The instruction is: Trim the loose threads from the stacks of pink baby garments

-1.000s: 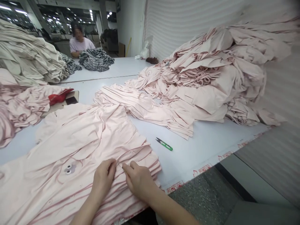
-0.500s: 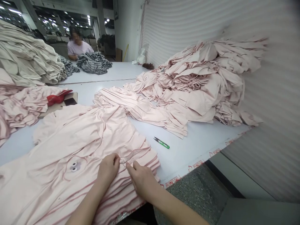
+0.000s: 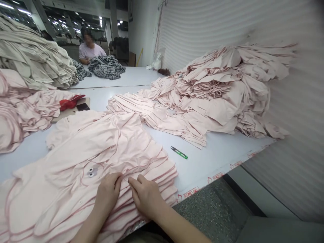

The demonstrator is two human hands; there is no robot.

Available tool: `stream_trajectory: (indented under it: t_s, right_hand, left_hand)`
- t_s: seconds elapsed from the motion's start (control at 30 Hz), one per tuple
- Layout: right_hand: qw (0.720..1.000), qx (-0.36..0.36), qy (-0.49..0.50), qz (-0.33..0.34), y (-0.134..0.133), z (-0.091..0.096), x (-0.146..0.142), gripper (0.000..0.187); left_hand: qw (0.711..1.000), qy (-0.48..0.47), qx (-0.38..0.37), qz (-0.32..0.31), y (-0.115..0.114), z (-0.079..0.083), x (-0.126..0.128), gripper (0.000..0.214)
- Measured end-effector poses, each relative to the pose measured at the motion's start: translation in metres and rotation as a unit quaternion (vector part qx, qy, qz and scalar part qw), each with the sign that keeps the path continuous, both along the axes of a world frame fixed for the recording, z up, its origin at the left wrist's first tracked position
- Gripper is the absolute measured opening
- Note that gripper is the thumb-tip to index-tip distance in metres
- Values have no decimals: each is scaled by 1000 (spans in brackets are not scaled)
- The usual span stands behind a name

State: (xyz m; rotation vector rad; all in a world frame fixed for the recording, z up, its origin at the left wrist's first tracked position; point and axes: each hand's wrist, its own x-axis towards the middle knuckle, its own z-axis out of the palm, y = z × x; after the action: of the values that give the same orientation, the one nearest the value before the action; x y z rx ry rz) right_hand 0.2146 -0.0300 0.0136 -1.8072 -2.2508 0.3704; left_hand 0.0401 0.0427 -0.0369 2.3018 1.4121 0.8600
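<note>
A broad white table (image 3: 222, 152) is filling the middle of the room, and a strip of red printed marks (image 3: 215, 176) is running along its near edge. A second white table (image 3: 131, 76) is butting against it farther back, with a dark seam (image 3: 113, 86) showing between them. On the right a pale ribbed wall (image 3: 202, 27) is rising, and a grey speckled floor (image 3: 210, 209) is showing below the table edge. Far back on the left, ceiling lights (image 3: 101, 22) are glowing in a dim hall, where a square pillar (image 3: 113, 17) is standing.
</note>
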Motion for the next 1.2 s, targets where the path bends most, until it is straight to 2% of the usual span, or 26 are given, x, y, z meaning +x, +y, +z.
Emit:
stream_trajectory:
  t_s: [0.13, 0.3, 0.4, 0.47, 0.57, 0.63, 0.73, 0.83, 0.93, 1.03, 1.2]
  right_hand:
    - [998, 18, -57, -18, 0, -3, -17, 52]
    - [993, 23, -108, -36, 9, -14, -39, 54]
    - [988, -5, -139, -73, 19, -18, -50, 47]
    - [989, -8, -140, -55, 20, -15, -47, 42]
    - [992, -8, -127, 4, 11, -3, -29, 47]
    - [995, -12, -99, -1, 5, 4, -17, 50]
    - [999, -9, -27, -35, 3, 10, -10, 38]
    - [999, -4, 29, -31, 3, 9, -15, 34]
    - [999, -8, 50, 10, -4, 7, -21, 37]
    - [998, -18, 48, 29, -10, 8, -29, 35]
    - [1000, 0, -3, 23, -4, 0, -51, 45]
  left_hand:
    - [999, -9, 42, 23, 3, -2, 4, 22]
    - [993, 27, 107, -46, -3, -4, 6, 19]
    - [990, 56, 120, -57, -10, -6, 8, 23]
    - [994, 64, 85, -35, -10, -4, 10, 24]
    - [998, 65, -19, 12, 2, 3, 17, 22]
    - [996, 64, -62, 30, 12, 9, 21, 19]
    - [995, 57, -75, 35, 15, 17, 17, 14]
    - [993, 103, -12, 64, 2, 21, -5, 15]
    - [978, 184, 67, 68, -15, 20, -31, 12]
    - [984, 157, 82, 29, -20, 12, -46, 20]
    - [988, 109, 107, 29, -14, 2, -47, 23]
